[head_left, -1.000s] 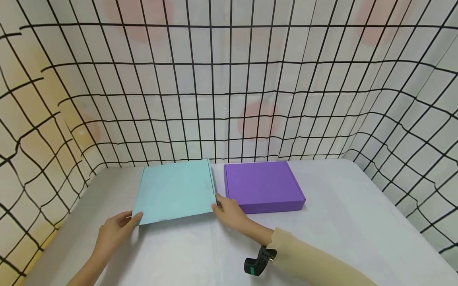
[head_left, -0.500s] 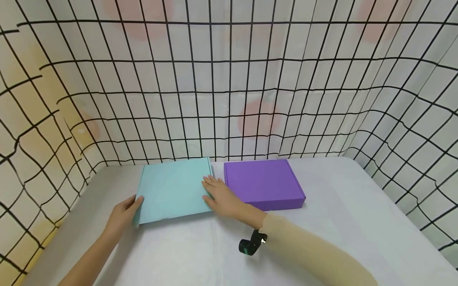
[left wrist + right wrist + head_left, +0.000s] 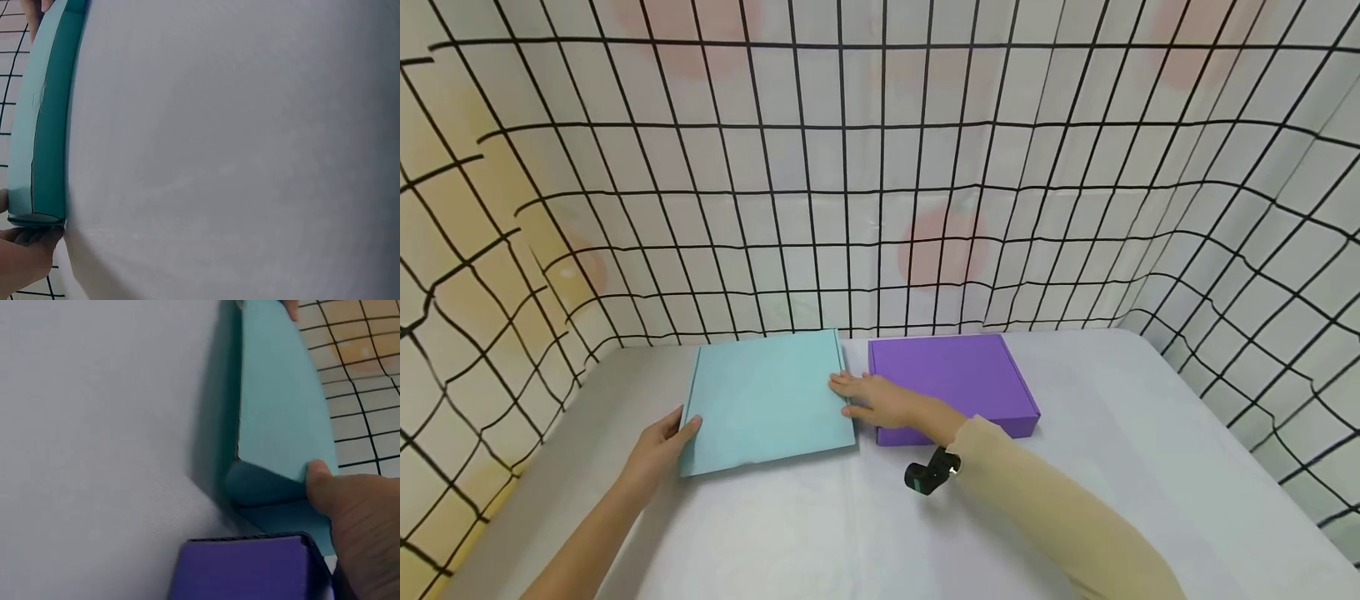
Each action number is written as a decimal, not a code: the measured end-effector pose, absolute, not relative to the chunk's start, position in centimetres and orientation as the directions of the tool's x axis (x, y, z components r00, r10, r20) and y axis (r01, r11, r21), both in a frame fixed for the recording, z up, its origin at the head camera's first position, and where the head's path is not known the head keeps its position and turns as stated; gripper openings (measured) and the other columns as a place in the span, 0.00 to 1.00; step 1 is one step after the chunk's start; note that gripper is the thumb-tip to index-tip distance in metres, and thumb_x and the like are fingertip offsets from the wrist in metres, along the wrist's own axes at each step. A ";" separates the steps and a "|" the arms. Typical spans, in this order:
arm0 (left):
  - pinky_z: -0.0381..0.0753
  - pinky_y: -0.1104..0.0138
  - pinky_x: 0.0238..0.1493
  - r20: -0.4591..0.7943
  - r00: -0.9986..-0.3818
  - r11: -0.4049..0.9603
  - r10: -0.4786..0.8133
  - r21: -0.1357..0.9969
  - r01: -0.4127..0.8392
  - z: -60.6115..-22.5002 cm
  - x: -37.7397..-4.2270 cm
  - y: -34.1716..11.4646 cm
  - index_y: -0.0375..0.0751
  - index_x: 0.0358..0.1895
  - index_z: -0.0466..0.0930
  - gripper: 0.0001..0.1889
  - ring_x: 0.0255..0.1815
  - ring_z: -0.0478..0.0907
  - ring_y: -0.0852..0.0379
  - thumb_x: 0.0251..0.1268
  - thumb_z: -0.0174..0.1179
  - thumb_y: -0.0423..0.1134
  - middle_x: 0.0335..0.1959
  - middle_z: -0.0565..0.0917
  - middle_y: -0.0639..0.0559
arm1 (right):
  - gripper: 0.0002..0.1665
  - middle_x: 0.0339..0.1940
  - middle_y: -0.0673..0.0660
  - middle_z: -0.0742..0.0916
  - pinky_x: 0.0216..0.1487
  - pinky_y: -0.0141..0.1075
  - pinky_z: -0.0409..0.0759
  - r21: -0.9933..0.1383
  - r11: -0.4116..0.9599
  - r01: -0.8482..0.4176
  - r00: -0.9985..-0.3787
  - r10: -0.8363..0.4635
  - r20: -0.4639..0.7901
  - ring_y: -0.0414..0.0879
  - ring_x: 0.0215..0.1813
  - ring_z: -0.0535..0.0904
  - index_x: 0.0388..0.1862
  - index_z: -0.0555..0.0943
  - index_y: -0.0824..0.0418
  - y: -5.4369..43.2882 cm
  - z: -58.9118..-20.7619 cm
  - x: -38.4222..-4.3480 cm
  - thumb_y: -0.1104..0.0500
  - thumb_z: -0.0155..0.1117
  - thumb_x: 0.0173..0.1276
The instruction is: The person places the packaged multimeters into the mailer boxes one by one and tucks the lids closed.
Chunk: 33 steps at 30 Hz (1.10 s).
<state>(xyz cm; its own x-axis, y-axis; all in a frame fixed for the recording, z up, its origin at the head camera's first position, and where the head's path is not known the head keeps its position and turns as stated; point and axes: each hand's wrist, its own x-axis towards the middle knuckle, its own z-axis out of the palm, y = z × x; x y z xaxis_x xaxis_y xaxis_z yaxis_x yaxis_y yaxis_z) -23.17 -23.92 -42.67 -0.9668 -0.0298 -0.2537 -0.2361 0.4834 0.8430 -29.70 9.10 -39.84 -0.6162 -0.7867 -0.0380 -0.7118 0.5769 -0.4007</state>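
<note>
A light-blue cardboard box (image 3: 767, 400) with a flat lid lies at the back left of the table. My left hand (image 3: 658, 450) holds its left side near the front corner, thumb on top and the other fingers down along the side. My right hand (image 3: 880, 400) rests with outstretched fingers on the box's right edge. In the right wrist view the right thumb (image 3: 322, 481) touches the lid's edge, the lid's front corner stands out past the side wall, and the other fingers are hidden. A seam runs between lid and front wall in the left wrist view.
A purple box (image 3: 951, 379) lies shut just right of the light-blue one, partly under my right forearm. Black wire mesh (image 3: 883, 167) rises behind and at both sides of the white-covered table (image 3: 775, 533). A black device (image 3: 931, 472) hangs below my right wrist.
My right hand has left the front right corner and moved back onto the right edge, fingers spread. My left hand has slid back along the left side. The lid's front edge sits slightly differently.
</note>
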 end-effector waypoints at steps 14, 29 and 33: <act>0.50 0.46 0.68 -0.261 -0.965 0.522 -0.001 0.823 -0.223 -43.1 -23.1 -24.4 0.28 0.70 0.35 0.42 0.71 0.41 0.33 0.70 0.41 0.57 0.70 0.43 0.27 | 0.34 0.72 0.59 0.59 0.73 0.43 0.44 -0.259 0.637 -0.726 -0.649 -0.759 -0.047 0.48 0.74 0.50 0.70 0.56 0.66 8.7 -40.4 -29.0 0.52 0.50 0.71; 0.52 0.46 0.67 -0.252 -0.967 0.523 0.024 0.828 -0.203 -42.5 -23.1 -24.4 0.28 0.70 0.33 0.43 0.70 0.42 0.32 0.70 0.40 0.58 0.70 0.42 0.26 | 0.36 0.70 0.59 0.64 0.72 0.43 0.47 -0.076 0.658 -0.749 -0.660 -0.751 -0.001 0.47 0.72 0.57 0.69 0.60 0.64 8.2 -40.4 -29.1 0.53 0.59 0.66; 0.51 0.46 0.67 -0.251 -0.968 0.521 0.027 0.830 -0.200 -42.6 -23.0 -24.2 0.28 0.70 0.34 0.42 0.71 0.42 0.33 0.70 0.40 0.57 0.70 0.43 0.27 | 0.40 0.71 0.58 0.64 0.72 0.43 0.48 -0.056 0.675 -0.735 -0.676 -0.737 -0.004 0.47 0.72 0.56 0.69 0.60 0.64 8.2 -40.5 -28.9 0.55 0.64 0.62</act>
